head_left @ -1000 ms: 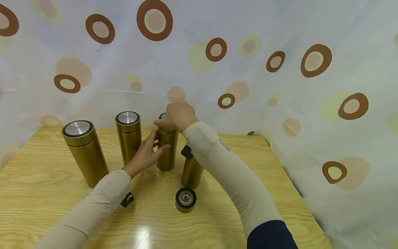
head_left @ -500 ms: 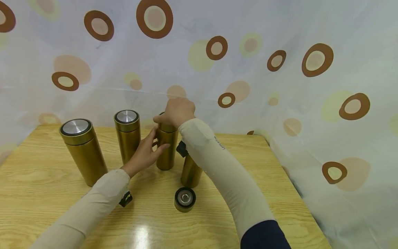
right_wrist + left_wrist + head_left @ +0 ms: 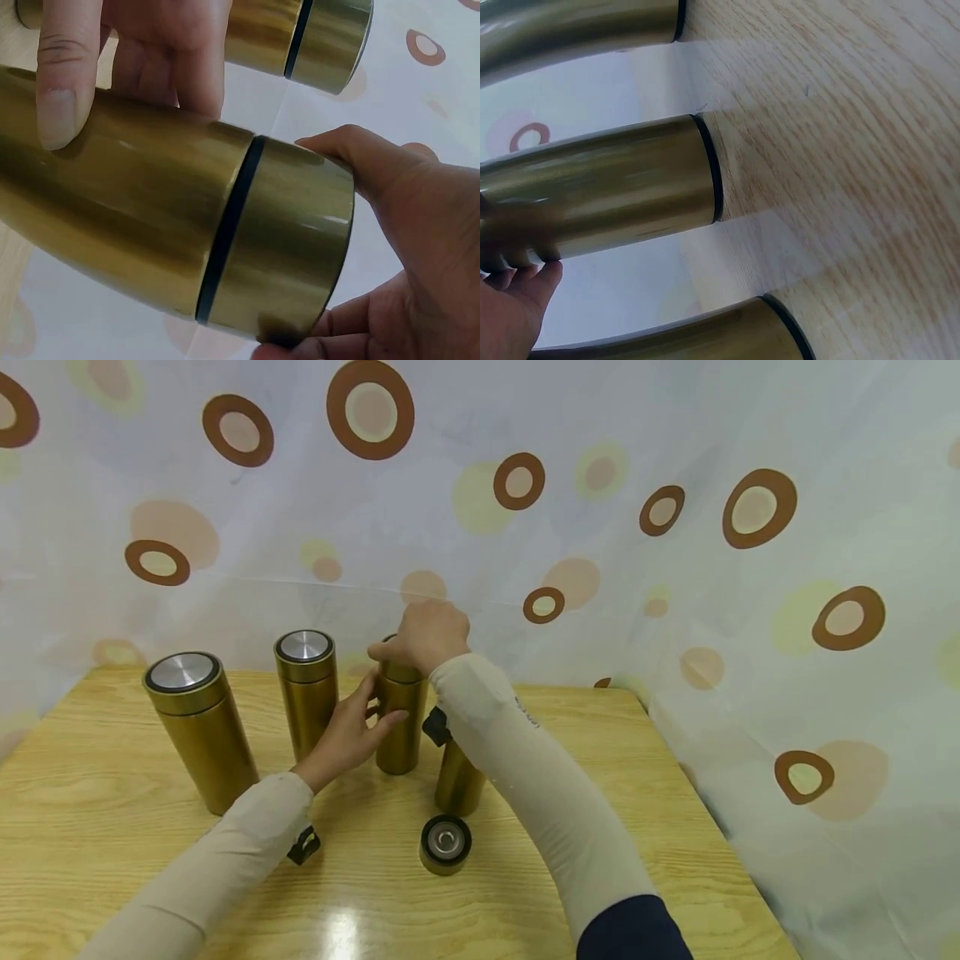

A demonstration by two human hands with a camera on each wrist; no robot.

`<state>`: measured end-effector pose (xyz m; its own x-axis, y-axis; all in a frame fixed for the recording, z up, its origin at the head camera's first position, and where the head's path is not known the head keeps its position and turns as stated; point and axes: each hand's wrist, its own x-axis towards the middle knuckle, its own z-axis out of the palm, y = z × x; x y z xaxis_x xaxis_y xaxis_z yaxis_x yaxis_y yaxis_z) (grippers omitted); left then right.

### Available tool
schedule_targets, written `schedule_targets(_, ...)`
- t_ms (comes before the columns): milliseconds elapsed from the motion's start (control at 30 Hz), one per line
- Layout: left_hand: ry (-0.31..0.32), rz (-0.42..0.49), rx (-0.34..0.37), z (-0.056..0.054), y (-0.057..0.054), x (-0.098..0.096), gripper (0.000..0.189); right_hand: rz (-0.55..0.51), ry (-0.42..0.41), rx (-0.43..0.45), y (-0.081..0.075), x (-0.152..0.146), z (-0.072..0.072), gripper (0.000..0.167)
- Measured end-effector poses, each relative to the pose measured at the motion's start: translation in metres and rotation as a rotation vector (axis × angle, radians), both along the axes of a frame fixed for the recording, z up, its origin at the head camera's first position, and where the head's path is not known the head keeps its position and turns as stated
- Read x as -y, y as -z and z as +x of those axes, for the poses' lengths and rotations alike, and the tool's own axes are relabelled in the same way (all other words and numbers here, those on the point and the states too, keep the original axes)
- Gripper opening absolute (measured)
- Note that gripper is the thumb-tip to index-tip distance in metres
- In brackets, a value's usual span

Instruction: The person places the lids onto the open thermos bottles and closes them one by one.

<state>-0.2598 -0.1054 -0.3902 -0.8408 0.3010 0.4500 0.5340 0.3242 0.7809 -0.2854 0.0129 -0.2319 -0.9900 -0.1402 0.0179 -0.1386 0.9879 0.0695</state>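
Note:
A gold thermos flask stands upright on the table between both hands. My left hand holds its body from the left, thumb in front and fingers behind. From above, my right hand grips the flask's lid, with thumb and fingers on opposite sides of it in the right wrist view. A dark ring shows between lid and body. Nearer, another gold flask stands with its top hidden behind my right forearm. In front of that one lies a loose lid, its inner side facing up.
Two more gold flasks stand at the left, a near one and a farther one, both with silver-topped lids on. The wooden table meets a patterned curtain at its back and right edges.
My right forearm has swung slightly left, while the hand keeps its grip on the lid. The left hand and the flasks stay in place; the view shifts a little.

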Motion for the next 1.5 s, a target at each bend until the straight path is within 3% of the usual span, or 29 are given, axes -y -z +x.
schedule_targets(267, 0.009, -0.019, 0.015, 0.002, -0.003, -0.002, 0.070, -0.021, 0.034, 0.004, 0.002, -0.002, 0.001, 0.066)
schedule_targets(533, 0.021, -0.019, 0.024, 0.002, -0.001, -0.003, 0.074, -0.043, 0.024, -0.003, 0.002, -0.005, 0.005, 0.065)
schedule_targets(967, 0.048, -0.020, 0.041, 0.003, -0.008, -0.004, 0.075, -0.041, 0.003, -0.004, -0.003, -0.009, 0.011, 0.062)
schedule_targets(1200, 0.020, -0.019, 0.024, 0.003, -0.008, -0.002, 0.073, -0.011, -0.012, 0.064, -0.008, -0.009, 0.014, 0.072)
schedule_targets(1367, -0.024, -0.015, 0.097, 0.006, -0.008, -0.006, 0.082, -0.156, -0.104, 0.108, -0.019, -0.028, 0.016, 0.075)
schedule_targets(1500, -0.116, -0.026, 0.118, 0.022, -0.015, -0.011, 0.093, -0.354, -0.234, 0.051, -0.026, -0.064, 0.021, 0.072)
